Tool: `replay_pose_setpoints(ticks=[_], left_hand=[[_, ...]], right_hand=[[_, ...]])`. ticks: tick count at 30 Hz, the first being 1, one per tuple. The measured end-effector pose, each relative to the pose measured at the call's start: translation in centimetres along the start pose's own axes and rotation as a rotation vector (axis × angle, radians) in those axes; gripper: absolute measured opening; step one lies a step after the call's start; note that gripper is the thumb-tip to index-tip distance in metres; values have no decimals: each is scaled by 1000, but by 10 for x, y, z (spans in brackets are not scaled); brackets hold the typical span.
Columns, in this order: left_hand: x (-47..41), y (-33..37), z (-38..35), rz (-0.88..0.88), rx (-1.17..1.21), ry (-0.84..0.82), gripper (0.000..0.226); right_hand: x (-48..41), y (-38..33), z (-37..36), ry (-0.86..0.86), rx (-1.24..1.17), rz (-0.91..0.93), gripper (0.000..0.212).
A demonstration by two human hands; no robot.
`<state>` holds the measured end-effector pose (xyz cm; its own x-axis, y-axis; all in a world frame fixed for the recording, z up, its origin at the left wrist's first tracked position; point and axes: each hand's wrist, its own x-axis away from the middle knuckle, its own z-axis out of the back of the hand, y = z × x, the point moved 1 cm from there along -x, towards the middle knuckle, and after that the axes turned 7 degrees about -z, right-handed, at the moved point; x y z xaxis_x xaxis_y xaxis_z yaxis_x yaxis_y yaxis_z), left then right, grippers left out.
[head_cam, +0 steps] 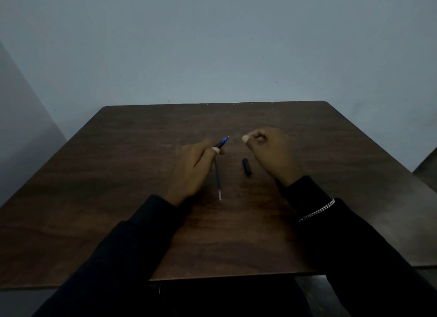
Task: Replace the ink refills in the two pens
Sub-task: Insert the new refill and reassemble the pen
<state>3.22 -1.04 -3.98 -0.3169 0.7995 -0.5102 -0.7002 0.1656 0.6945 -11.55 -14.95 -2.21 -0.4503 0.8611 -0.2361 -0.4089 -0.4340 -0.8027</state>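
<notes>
Pen [223, 142] gripped in left hand [192, 172], right hand [269, 151] curled, contents unclear, cap [246, 166] near refill [218, 182]

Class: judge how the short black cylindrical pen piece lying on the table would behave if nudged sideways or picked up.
The short black cylindrical pen piece looks round, so it would probably roll on the smooth brown wooden table. Small and seemingly plastic, it is likely light and stiff.

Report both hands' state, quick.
Left hand: holding the pen.
Right hand: fingers curled; whether it holds anything cannot be told.
</notes>
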Motion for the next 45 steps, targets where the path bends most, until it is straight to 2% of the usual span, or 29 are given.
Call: replay_pose_setpoints(ticks=[4,8,13,19,22,35,41,45], left_hand=[[0,0,0,-132,-167,-90,40],[1,1,0,-224,-267,-101,21],[2,4,1,-325,-298,-69,16],[-1,1,0,-295,-308,-25,13],[0,0,-2,-295,-304,-30,17],[1,-1,-3,-286,-252,-39,28],[2,-2,-5,-258,-203,-34,34],[2,-5,-3,-260,-191,-11,27]], right_hand=[[8,-13,8,-150,-278,98,28],[14,-15,3,-209,-114,159,44],[15,-14,0,-297,-90,183,50],[10,-11,3,-194,-184,170,61],[7,-9,5,-199,-191,166,62],[10,-10,6,-175,-167,349,56],[7,-9,6,-161,-64,387,25],[8,-9,4,-199,-116,348,14]])
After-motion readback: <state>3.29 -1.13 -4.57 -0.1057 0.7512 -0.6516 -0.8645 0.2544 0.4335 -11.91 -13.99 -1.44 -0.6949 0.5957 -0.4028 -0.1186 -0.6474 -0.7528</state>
